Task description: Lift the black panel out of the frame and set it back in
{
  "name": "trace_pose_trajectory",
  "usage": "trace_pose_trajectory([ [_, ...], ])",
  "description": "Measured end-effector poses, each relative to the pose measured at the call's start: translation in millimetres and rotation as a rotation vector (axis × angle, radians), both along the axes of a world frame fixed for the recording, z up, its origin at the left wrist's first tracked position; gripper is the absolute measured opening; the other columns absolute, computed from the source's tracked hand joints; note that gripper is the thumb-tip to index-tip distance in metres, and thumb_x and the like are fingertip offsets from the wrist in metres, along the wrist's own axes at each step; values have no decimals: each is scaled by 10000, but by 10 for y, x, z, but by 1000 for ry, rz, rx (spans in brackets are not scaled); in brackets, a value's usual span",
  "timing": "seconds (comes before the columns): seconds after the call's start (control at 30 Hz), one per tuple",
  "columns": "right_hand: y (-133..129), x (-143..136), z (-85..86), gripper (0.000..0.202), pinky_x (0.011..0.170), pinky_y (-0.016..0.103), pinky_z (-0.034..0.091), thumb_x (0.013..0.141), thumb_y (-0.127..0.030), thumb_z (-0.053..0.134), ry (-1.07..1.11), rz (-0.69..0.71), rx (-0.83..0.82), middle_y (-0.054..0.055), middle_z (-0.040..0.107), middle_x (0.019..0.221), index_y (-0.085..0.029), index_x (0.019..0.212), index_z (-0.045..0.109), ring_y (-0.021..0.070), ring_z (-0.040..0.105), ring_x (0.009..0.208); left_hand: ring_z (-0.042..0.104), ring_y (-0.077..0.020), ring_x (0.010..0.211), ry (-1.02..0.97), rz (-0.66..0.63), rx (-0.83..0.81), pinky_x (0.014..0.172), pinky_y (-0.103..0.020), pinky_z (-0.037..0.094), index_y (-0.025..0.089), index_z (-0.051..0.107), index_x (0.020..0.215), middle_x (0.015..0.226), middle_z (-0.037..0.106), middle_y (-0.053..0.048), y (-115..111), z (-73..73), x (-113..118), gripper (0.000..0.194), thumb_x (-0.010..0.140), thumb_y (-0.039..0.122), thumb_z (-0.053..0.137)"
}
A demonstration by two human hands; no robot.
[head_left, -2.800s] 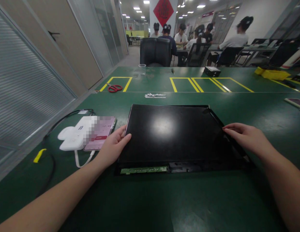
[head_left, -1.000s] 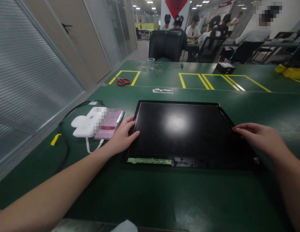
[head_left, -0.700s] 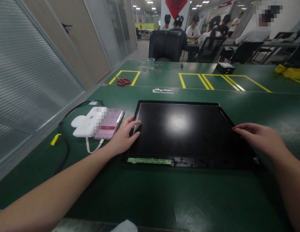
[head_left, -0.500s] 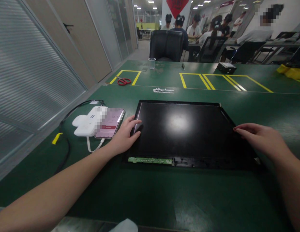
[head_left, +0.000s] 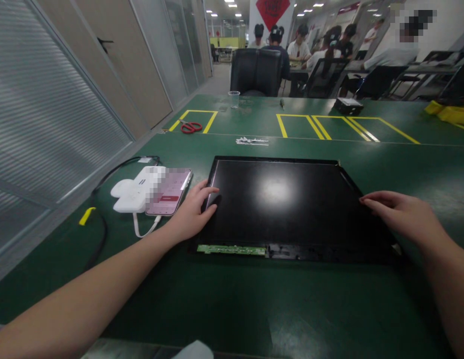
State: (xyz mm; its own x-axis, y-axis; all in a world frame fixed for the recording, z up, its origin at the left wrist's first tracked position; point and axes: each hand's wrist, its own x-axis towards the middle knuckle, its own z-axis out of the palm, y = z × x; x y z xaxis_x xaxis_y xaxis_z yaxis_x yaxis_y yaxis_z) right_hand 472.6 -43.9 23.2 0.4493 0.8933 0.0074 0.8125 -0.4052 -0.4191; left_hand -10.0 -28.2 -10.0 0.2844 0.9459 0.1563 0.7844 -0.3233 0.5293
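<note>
A black display panel (head_left: 284,209) lies flat on the green table (head_left: 232,304), its glossy face up. Along its near edge runs a narrow green circuit board (head_left: 232,250). My left hand (head_left: 194,209) rests on the panel's left edge with its fingers apart. At the right edge, my right hand (head_left: 404,212) has thumb and fingertips pinched together at the frame; whatever is between them is too small to make out.
Left of the panel lie a phone (head_left: 172,192), a white device (head_left: 136,192) and a black cable (head_left: 105,234). Farther back are red scissors (head_left: 191,128), white scraps (head_left: 251,141), a plastic cup (head_left: 234,100) and a black box (head_left: 348,106). Several people sit beyond the table.
The view has shifted very slightly. Both hands keep their places at the panel's edges, and the panel has not visibly moved on the table.
</note>
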Motion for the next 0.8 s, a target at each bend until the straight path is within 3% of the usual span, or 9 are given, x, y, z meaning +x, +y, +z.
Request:
trace_pose_trajectory([
  [0.2, -10, 47, 29, 421, 707, 392, 434, 652, -542, 515, 22, -131, 84, 59, 741, 754, -256, 864, 740, 289, 655, 779, 398, -380, 1513, 98, 72, 37, 1216, -615, 330, 142, 578, 1398, 1581, 496, -217, -19, 53, -2, 500, 949, 357, 536],
  [0.43, 87, 203, -27, 338, 649, 394, 432, 707, -480, 524, -4, -133, -209, 42, 621, 540, -254, 881, 705, 306, 646, 689, 452, -329, 1475, 51, 76, -24, 1208, -590, 361, 199, 573, 1463, 1528, 581, -149, 18, 47, -23, 521, 970, 338, 480],
  [0.63, 101, 101, -84, 239, 640, 381, 464, 710, -449, 595, -27, -73, -148, 48, 644, 638, -246, 825, 645, 286, 647, 687, 509, -301, 1442, -147, 97, -57, 1225, -563, 356, 243, 650, 1376, 1487, 623, -100, 27, 37, -61, 465, 942, 297, 493],
  [0.8, 116, 127, -135, 227, 619, 368, 457, 752, -438, 598, -8, -67, -158, 58, 654, 682, -239, 857, 631, 275, 641, 681, 506, -310, 1453, -467, 194, -144, 1229, -541, 365, 298, 717, 1303, 1447, 663, -51, -19, 135, -5, 413, 914, 287, 577],
])
